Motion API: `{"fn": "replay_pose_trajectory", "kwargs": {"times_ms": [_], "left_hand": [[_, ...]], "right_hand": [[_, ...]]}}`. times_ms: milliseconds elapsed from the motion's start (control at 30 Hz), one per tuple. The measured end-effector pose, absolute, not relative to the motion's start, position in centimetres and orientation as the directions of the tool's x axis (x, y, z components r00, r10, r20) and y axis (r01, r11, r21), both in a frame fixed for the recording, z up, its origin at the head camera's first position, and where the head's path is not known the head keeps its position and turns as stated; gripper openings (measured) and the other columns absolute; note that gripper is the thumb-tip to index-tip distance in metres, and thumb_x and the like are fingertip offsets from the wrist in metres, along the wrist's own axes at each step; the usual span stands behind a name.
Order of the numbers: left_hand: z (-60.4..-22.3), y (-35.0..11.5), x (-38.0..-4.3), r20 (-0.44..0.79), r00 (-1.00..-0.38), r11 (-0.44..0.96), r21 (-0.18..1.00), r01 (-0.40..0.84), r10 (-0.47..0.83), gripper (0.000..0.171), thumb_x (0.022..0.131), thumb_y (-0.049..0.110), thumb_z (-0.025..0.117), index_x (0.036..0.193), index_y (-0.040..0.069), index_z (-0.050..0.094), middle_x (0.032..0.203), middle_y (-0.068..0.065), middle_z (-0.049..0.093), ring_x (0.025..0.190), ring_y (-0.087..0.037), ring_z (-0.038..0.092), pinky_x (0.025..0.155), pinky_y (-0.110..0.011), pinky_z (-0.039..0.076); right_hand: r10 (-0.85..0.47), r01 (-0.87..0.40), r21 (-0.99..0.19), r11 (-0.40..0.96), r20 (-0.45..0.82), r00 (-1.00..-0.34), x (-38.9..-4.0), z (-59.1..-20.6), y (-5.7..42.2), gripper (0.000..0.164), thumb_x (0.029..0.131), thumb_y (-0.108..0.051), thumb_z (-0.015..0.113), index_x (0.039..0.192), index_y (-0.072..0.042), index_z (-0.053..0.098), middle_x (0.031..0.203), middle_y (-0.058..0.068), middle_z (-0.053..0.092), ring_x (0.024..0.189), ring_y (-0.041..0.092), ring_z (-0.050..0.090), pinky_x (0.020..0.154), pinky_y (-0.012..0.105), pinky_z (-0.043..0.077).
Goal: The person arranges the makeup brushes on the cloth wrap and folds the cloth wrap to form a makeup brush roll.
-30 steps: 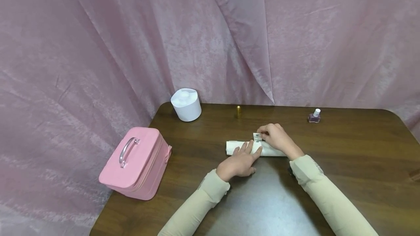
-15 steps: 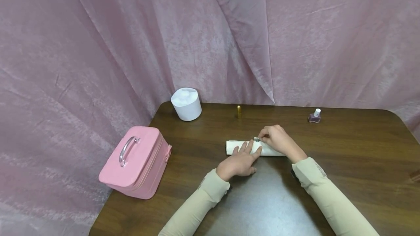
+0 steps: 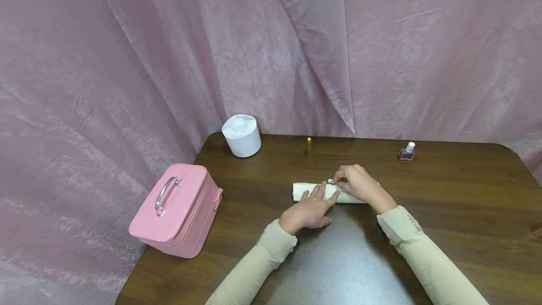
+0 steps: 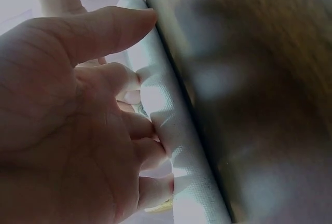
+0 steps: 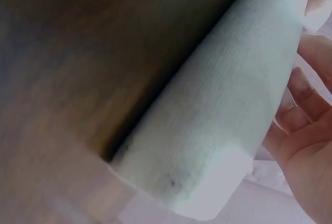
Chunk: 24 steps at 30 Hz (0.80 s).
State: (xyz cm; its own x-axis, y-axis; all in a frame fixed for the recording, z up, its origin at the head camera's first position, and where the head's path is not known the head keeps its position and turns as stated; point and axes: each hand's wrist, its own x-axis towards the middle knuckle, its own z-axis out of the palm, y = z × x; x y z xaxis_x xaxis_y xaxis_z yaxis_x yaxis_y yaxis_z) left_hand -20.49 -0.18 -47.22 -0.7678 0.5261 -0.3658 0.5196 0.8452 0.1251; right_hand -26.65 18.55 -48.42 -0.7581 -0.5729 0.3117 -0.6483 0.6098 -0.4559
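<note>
A rolled-up cream cloth [image 3: 299, 192] with a woven texture lies lengthwise across the table. My left hand [image 3: 309, 212] presses on its near side with spread, fairly straight fingers; the left wrist view shows those fingertips on the cloth roll [image 4: 171, 110]. At the roll's far side, my right hand [image 3: 357, 183] pinches a small tab [image 3: 331, 181] with a dark mark between thumb and fingers. Much of the tab is hidden behind those fingers. In the right wrist view the roll's end [image 5: 192, 182] is close to the camera, and the pinching fingertips are out of sight.
A pink zippered case [image 3: 169, 206] with a silver handle stands at the table's left. Along the back are a white round tissue-like roll [image 3: 243, 142], a small gold tube [image 3: 309, 146] and a purple nail polish bottle [image 3: 407, 152]. Pink curtain [image 3: 271, 51] hangs behind.
The tab stood up beyond the roll a second ago; my right hand has brought it down towards the roll, and less of it shows. My left hand keeps its place.
</note>
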Motion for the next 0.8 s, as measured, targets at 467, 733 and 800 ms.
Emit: {"fn": "replay_pose_trajectory", "kwargs": {"times_ms": [467, 733, 800], "left_hand": [[-47.46, -0.45, -20.16, -0.358, -0.754, 0.825, 0.098, 0.556, 0.551, 0.079, 0.099, 0.040, 0.064, 0.164, 0.025, 0.021, 0.168, -0.019, 0.007, 0.153, -0.034, 0.015, 0.119, -0.046, 0.024], [-47.66, -0.99, -20.64, -0.359, -0.728, 0.804, 0.128, 0.581, 0.584, 0.084, 0.097, 0.041, 0.067, 0.164, 0.024, 0.019, 0.168, -0.020, 0.006, 0.152, -0.037, 0.014, 0.119, -0.048, 0.024], [-47.63, -1.08, -20.72, -0.364, -0.718, 0.797, 0.144, 0.586, 0.593, 0.084, 0.097, 0.041, 0.066, 0.164, 0.024, 0.018, 0.168, -0.020, 0.005, 0.152, -0.037, 0.013, 0.119, -0.048, 0.023]], "right_hand": [[-0.752, -0.844, -0.268, 0.464, 0.385, -0.535, -26.82, -48.47, 18.83, 0.021, 0.085, 0.007, 0.072, 0.077, -0.012, 0.065, 0.078, -0.009, 0.054, 0.064, 0.004, 0.048, 0.058, 0.025, 0.047], [-0.803, -0.896, -0.121, 0.427, 0.405, -0.437, -26.89, -48.67, 18.77, 0.018, 0.080, 0.009, 0.073, 0.081, -0.008, 0.067, 0.081, -0.003, 0.057, 0.069, 0.011, 0.056, 0.062, 0.029, 0.052], [-0.815, -0.900, -0.093, 0.425, 0.393, -0.426, -26.77, -48.70, 18.86, 0.018, 0.079, 0.009, 0.073, 0.080, -0.008, 0.067, 0.080, -0.005, 0.055, 0.069, 0.011, 0.056, 0.062, 0.029, 0.051]]}}
